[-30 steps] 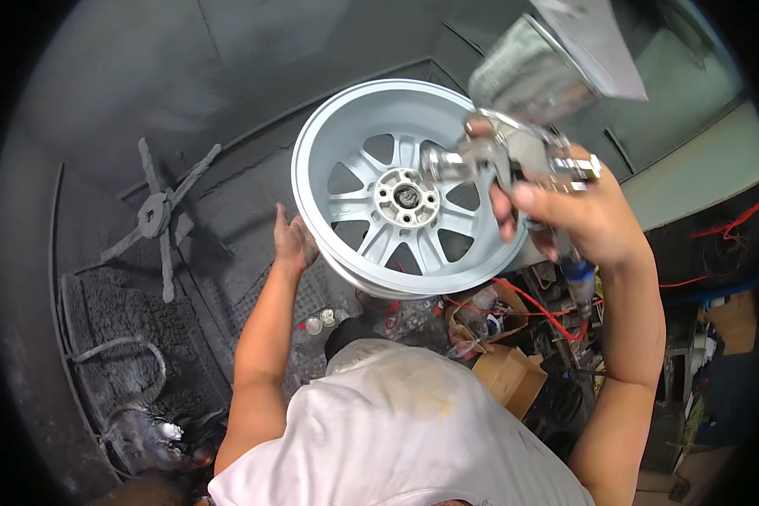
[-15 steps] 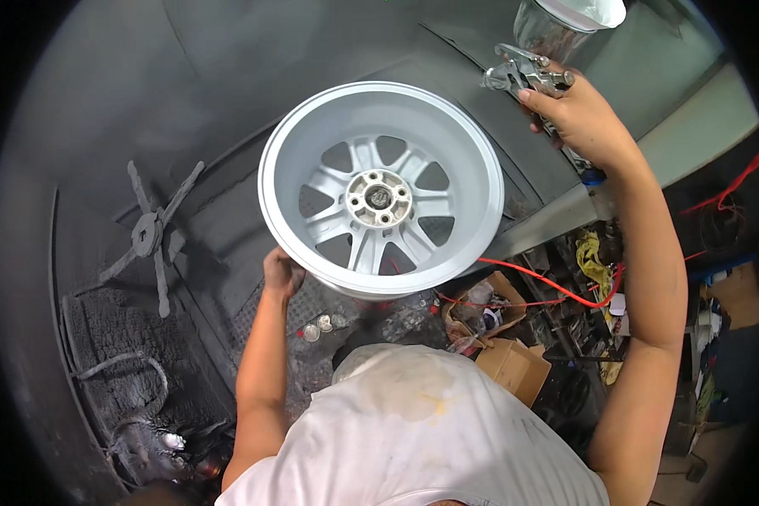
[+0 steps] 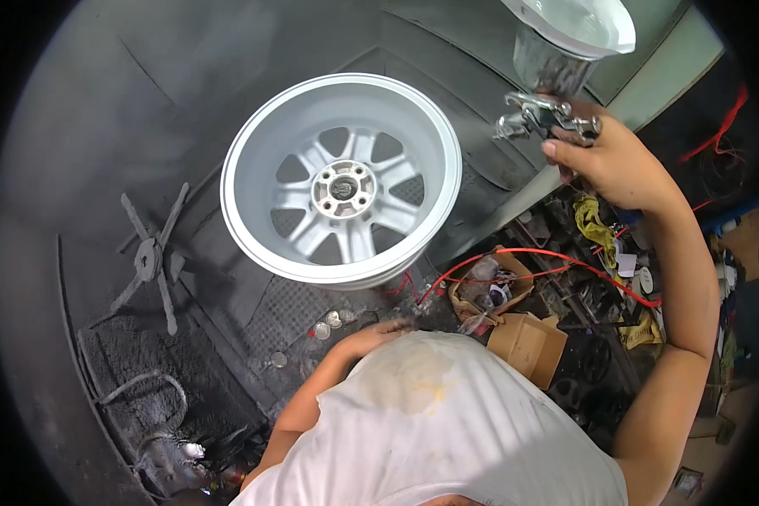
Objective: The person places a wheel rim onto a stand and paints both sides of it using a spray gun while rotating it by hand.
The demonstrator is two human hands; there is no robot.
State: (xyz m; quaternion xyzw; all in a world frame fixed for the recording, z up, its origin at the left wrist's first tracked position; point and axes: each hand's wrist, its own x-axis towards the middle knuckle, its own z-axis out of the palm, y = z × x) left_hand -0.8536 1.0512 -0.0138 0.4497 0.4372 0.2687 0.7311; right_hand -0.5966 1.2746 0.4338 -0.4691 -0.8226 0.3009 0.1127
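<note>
On our left, a grey-crusted stand (image 3: pixel 149 259) with four thin arms spreads in front of the dark booth wall (image 3: pixel 93 160). Nearer to us, a rough, dark mat (image 3: pixel 219 371) lies below it, with a curved grey hose (image 3: pixel 180 390) bending over its left part. Further right, on the near floor, we see small round metallic pieces (image 3: pixel 322 330), two side by side and another a little to the left.

Left of centre, on the far side of our body, is the silver wheel rim (image 3: pixel 343 187), its hollow barrel facing up to us and its spokes meeting at a pale hub with bolt holes. What bears it is hidden underneath.

Near us, our left hand (image 3: pixel 384 335) is at the front of our white shirt (image 3: pixel 413 405), apart from the rim. It is blurred, so we cannot tell how far its fingers are spread or whether it holds anything.

To the right, a red hose (image 3: pixel 523 250) arcs above an open cardboard box (image 3: pixel 527 347). At the far right, our right hand (image 3: pixel 603 156) is curled around the spray gun (image 3: pixel 535 118), whose nozzle points left and stands well apart from the rim. A cup (image 3: pixel 552 67) with a white flared edge tops the gun. Nearer, a yellow cloth (image 3: pixel 593 221) lies among clutter.
</note>
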